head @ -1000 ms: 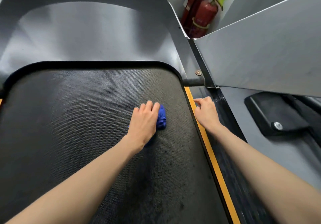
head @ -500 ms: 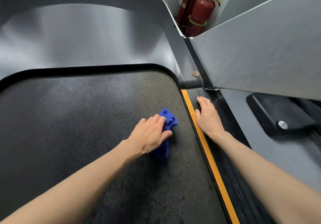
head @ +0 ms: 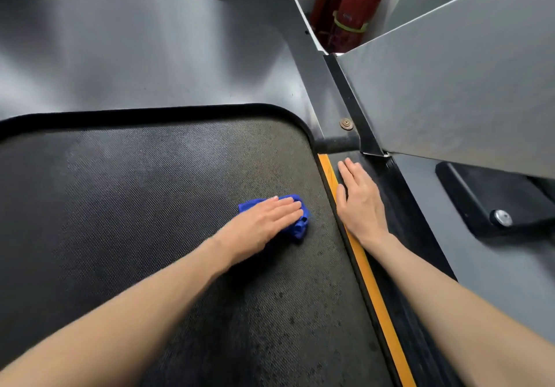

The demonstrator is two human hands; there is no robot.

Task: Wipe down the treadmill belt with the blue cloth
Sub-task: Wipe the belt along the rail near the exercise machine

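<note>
The dark textured treadmill belt [head: 144, 206] fills the lower left and middle of the head view. A crumpled blue cloth [head: 297, 224] lies on the belt near its right edge. My left hand [head: 264, 224] presses flat on the cloth with straight fingers, covering most of it. My right hand [head: 360, 203] rests flat, fingers straight, on the black side rail [head: 399, 236] just right of the yellow stripe [head: 366, 269].
The grey motor cover [head: 135, 50] rises beyond the belt's front edge. A grey panel [head: 465, 86] stands at the right, with a black foot [head: 486, 200] below it. Red fire extinguishers [head: 348, 11] stand in the far corner.
My left hand has flattened on the cloth and slid it along the belt near the right edge. My right hand has stretched flat on the side rail.
</note>
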